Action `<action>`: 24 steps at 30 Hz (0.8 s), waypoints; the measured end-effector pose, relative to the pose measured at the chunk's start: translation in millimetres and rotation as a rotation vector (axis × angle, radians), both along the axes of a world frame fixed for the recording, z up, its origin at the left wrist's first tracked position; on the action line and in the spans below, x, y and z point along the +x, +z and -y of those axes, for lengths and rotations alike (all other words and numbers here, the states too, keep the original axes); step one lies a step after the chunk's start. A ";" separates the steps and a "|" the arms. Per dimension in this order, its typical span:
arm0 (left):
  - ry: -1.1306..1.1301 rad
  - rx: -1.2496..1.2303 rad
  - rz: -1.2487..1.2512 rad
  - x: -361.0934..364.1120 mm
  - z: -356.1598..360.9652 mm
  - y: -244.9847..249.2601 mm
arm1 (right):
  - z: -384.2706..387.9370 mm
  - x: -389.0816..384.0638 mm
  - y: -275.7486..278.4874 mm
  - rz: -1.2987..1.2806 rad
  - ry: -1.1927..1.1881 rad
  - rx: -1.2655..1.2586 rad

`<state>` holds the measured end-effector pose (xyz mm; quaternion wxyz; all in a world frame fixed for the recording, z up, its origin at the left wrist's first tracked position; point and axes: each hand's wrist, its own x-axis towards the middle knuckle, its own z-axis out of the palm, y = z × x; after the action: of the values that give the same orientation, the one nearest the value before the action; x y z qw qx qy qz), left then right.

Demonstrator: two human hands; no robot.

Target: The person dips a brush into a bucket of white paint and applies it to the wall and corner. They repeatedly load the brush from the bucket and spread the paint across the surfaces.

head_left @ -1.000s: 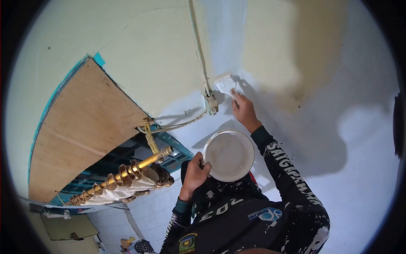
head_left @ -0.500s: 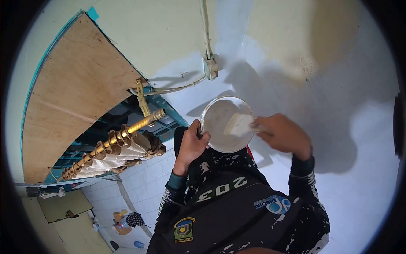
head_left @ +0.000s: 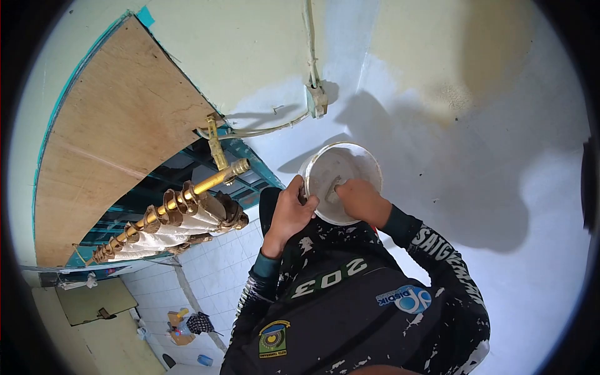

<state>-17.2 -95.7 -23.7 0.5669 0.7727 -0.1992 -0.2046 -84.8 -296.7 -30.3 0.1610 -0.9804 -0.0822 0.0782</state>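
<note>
Right hand [head_left: 361, 201] inside bucket [head_left: 362, 164]; left hand [head_left: 292, 209] gripping rim.

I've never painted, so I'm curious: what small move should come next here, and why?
Probably lift the right hand out of the bucket, which the left hand holds, toward the yellow patch on the wall: it looks unpainted beside the paler area.

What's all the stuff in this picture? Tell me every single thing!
wall: 1, cream and pale blue, behind everything
wooden board: 1, brown, upper left
curtain rod: 1, gold, under the board
curtain: 1, white, bunched on rod
cable: 1, pale, down the wall
paint pot: 1, white, middle
brush: 1, pale, mostly hidden in pot
floor tiles: many, white, bottom left
left hand: 1, gripping pot's rim
right hand: 1, closed, inside pot
</note>
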 end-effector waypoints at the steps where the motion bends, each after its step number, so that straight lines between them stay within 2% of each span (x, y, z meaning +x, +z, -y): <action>1: 0.007 -0.015 -0.018 -0.6 0.4 2.8 | 2.0 0.0 0.0 0.000 0.000 -0.001; 3: 0.014 -0.030 -0.033 0.6 0.6 2.0 | 8.6 2.9 -1.2 0.060 0.006 0.049; 8: -0.028 0.004 0.003 1.9 3.0 -3.5 | 10.5 3.9 -10.7 0.027 -0.029 0.031; 13: -0.021 0.011 -0.017 6.0 4.2 3.4 | 21.7 4.8 19.8 -0.075 -0.024 0.006; 16: -0.015 0.013 -0.021 9.8 4.6 1.8 | 42.4 -1.1 64.6 -0.003 -0.038 0.132; 18: 0.003 0.000 -0.025 11.7 4.9 -0.3 | 56.8 -7.6 103.9 -0.052 -0.144 0.389; 19: 0.013 -0.026 -0.044 13.4 4.5 -2.7 | 63.2 -10.4 121.1 -0.043 -0.147 0.387; 20: 0.021 -0.051 -0.063 15.2 3.7 -5.1 | 69.4 -13.1 137.0 -0.224 -0.287 0.506; 21: 0.014 -0.053 -0.054 16.8 2.4 -7.7 | 76.2 -15.9 144.7 -0.404 -0.427 0.625; 22: 0.019 -0.045 -0.060 18.0 1.5 -10.2 | 86.7 -19.1 137.0 -0.392 -0.433 0.624; 24: 0.036 -0.034 -0.067 18.8 2.9 -10.3 | 106.9 -24.8 106.6 -0.451 -0.438 0.924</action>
<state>1.7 -98.6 -34.0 0.5897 0.7593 -0.1697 -0.2166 -109.6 -403.6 76.3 0.6000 -0.7612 0.1343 0.2063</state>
